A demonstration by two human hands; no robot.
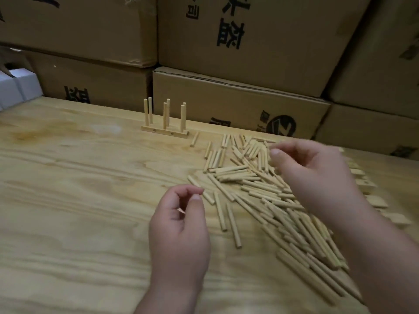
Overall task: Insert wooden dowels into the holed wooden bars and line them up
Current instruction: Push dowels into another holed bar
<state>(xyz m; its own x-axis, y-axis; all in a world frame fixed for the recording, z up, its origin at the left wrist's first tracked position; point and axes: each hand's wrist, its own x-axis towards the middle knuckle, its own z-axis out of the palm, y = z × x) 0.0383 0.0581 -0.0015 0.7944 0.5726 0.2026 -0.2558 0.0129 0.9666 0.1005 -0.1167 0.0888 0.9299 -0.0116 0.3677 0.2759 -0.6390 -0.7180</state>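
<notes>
On the wooden table [79, 177] a holed bar [164, 132] stands with upright dowels [165, 115]; a loose dowel pile [260, 189] spreads right; the left hand [179, 227] hovers curled beside it; the right hand [313, 175] hovers above; cardboard boxes [238, 53] stack behind.

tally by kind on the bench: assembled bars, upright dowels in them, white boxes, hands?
Holed wooden bars with dowels standing in them: 2
Upright dowels: 6
White boxes: 2
Hands, left hand and right hand: 2
Total: 12
Loose dowel pile: too many to count.
</notes>
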